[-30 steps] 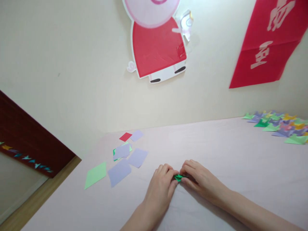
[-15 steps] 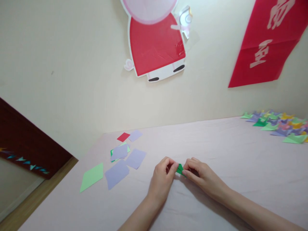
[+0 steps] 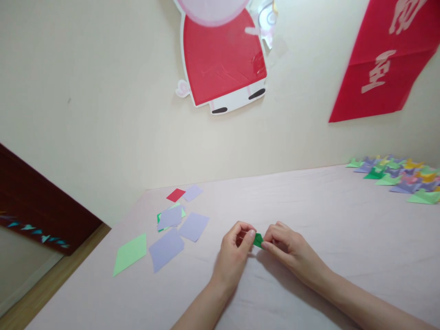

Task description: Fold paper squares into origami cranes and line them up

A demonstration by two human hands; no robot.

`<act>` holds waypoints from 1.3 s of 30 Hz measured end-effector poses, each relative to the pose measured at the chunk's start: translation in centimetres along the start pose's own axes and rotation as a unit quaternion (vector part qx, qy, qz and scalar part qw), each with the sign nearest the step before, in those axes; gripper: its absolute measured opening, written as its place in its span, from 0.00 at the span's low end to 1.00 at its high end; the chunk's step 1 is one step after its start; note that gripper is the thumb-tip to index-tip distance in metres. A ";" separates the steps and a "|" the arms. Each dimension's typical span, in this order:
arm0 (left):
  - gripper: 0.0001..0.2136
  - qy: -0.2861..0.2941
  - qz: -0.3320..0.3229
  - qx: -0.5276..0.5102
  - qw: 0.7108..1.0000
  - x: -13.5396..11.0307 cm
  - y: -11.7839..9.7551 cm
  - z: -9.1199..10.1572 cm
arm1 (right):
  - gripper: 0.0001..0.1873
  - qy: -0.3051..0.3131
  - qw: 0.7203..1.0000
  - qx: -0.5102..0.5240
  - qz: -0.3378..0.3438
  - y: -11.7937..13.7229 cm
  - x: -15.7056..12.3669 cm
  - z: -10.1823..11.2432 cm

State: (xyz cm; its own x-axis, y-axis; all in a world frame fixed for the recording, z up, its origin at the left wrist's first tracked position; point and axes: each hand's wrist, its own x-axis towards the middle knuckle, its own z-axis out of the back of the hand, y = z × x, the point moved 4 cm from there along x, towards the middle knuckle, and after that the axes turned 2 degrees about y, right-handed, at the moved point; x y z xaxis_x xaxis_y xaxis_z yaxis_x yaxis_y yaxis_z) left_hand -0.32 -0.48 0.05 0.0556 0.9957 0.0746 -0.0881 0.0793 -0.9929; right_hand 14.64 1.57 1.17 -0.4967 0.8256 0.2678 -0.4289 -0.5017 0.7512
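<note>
Between my two hands is a small piece of folded dark green paper (image 3: 257, 240), held just above the pale pink cloth surface (image 3: 295, 293). My left hand (image 3: 236, 250) pinches its left end between thumb and fingers. On the other side, the thumb and fingertips of my right hand (image 3: 286, 245) are closed on the right end. Fingers cover much of the paper, so its full shape is hidden.
To the left lie purple sheets (image 3: 167, 250), a light green sheet (image 3: 130, 254), a red sheet (image 3: 176, 195) and a small mixed stack (image 3: 171, 217). Many folded paper figures (image 3: 409, 176) stand far right. Behind rises a wall with a cartoon cutout (image 3: 225, 59) and red banner (image 3: 378, 68).
The green paper has turned slightly in my fingers and shows a little more of its folded face. Both hands keep their pinch; the camera view has shifted a little.
</note>
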 end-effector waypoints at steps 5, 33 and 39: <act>0.05 -0.005 0.006 -0.001 1.000 -0.1 0.4 -0.2 | 0.10 -0.005 1.000 0.016 -0.015 -0.4 -0.2 -0.2; 0.07 -0.034 -0.160 0.288 0.944 -1.6 -2.1 0.0 | 0.08 0.004 0.994 0.102 -0.043 -0.9 -0.4 -0.3; 0.08 -0.021 -0.175 0.325 0.929 -1.2 -1.6 0.0 | 0.07 -0.033 0.997 0.037 0.059 -0.4 -0.5 0.3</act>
State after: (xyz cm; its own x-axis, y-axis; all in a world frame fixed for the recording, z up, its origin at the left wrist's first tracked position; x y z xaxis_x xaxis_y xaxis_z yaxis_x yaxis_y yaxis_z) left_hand -0.26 -1.81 1.57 0.1565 0.9032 0.3996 -0.6545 0.3978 -0.6429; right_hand 15.25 1.40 0.91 -0.4883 0.7783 0.3947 -0.3120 -0.5781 0.7540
